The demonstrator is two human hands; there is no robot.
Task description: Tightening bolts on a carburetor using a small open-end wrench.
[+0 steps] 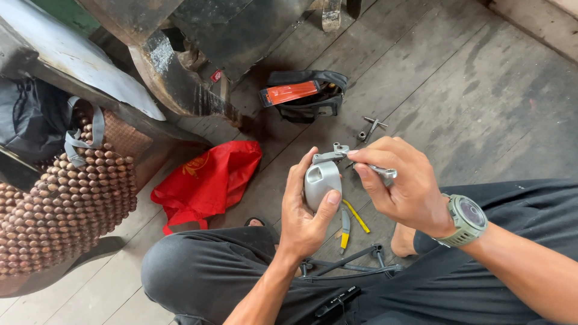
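My left hand grips a small grey metal housing with a bracket on its top, holding it upright above the floor. My right hand, with a green watch on the wrist, pinches a small silver wrench whose far end sits on the bracket at the top of the housing. Both hands are over my crossed legs in dark trousers.
Yellow-handled pliers and a black metal tool lie on the wooden floor under my hands. A socket spanner lies farther off. A black tool pouch with an orange strip, a red bag and a beaded seat cover are to the left.
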